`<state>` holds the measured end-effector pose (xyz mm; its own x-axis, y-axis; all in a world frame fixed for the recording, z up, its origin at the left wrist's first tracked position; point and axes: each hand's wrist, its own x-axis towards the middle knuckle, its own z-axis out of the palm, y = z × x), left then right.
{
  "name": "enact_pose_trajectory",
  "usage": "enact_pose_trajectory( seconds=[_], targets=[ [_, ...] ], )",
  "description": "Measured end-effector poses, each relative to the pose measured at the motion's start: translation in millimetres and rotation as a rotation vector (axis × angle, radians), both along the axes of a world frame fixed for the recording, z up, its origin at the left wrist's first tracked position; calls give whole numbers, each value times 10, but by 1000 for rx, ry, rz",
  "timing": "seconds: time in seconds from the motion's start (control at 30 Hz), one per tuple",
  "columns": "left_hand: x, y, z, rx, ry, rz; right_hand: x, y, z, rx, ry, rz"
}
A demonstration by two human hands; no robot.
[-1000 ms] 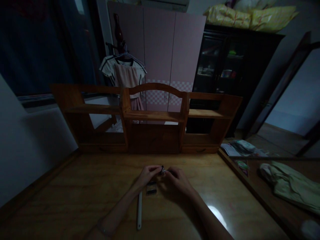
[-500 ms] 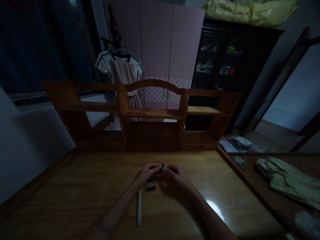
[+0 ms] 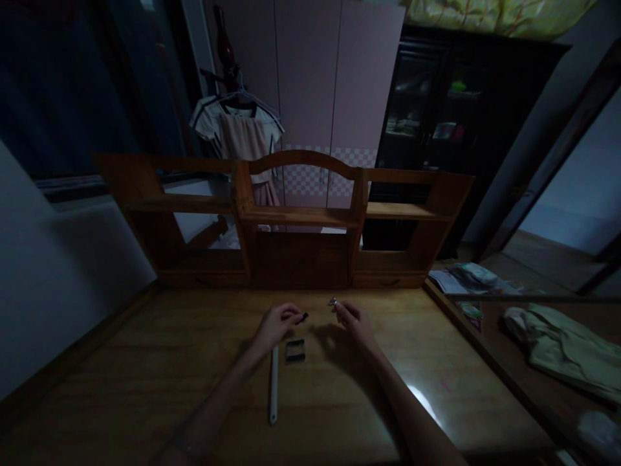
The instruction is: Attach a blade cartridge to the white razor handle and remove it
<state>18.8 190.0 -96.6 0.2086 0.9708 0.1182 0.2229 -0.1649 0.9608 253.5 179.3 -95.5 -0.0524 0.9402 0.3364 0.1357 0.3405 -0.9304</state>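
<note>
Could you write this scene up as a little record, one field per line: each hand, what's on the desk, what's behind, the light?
Left side: left hand pinches a small dark piece
Right side: right hand pinches a small shiny piece
Held pieces: apart from each other; too small to identify
On the desk: a dark-edged rectangular item, with a long pale strip to its left
Behind: wooden shelf unit
Light: dim
</note>
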Motion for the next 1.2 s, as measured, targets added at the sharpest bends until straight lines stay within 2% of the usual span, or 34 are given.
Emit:
enact_pose_trajectory(
  seconds=[0.13,0.23,0.3,0.43,0.7,0.83,1.03,1.13,1.2],
  targets=[
    [-98,-232,-28,152,322,2,30,0,-13,-59,86,19],
    [-104,-332,-57,254,447,51,18,-35,-11,-52,92,33],
    [-93,-343,-64,262,492,43,6,-50,-9,-39,88,34],
    [-72,-285,-90,249,524,14,-5,-56,3,-30,88,23],
    [-78,-193,-249,199,576,18,-8,-83,21,-14,66,44],
    [-89,-153,-221,163,616,-11,-29,-84,-1,5,20,36],
    [-81,25,-190,67,640,-93,-39,-104,-2,23,-24,44],
    [-68,44,-153,80,676,-80,-46,-118,-1,38,-48,44],
    [-71,-31,-100,144,684,-22,-52,-121,-3,37,-64,50]
  ],
)
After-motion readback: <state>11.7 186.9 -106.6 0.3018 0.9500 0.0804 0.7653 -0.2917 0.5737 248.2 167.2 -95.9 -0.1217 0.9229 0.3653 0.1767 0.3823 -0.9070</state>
